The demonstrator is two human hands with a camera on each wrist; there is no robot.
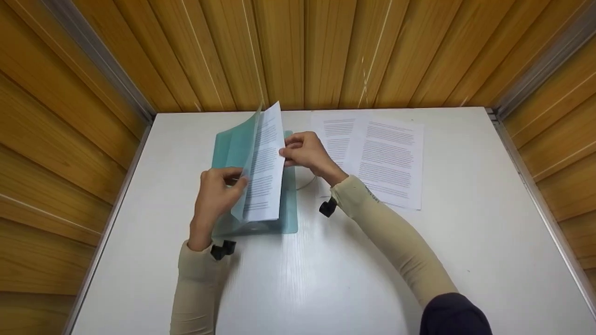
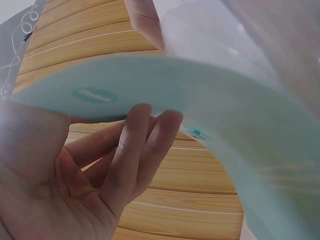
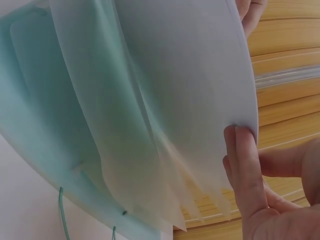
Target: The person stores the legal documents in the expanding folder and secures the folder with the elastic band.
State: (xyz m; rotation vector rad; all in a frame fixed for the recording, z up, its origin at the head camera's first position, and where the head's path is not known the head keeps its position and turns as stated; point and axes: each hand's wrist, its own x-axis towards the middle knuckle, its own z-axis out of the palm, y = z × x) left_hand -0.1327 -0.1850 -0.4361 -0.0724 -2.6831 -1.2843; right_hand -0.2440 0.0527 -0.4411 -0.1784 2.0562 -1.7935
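Observation:
A teal plastic folder [image 1: 233, 149] lies spread on the table, its translucent front cover raised. My left hand [image 1: 212, 193] pinches the free edge of that cover between thumb and fingers. In the left wrist view the cover [image 2: 150, 80] bows upward over the fingers of my left hand [image 2: 100, 175]. Printed sheets of paper [image 1: 263, 186] stand tilted inside, beside the cover. Their right edge is pinched by my right hand [image 1: 305, 149]. The right wrist view shows the paper [image 3: 195, 75] curving, with fingertips at its edge and translucent sheets [image 3: 95, 100] behind.
Right of the folder, two printed pages [image 1: 389, 163] lie side by side on the white table [image 1: 354, 274]. A wood-plank wall [image 1: 321, 51] rises at the table's back edge. A green elastic cord [image 3: 63, 215] hangs from the folder's edge.

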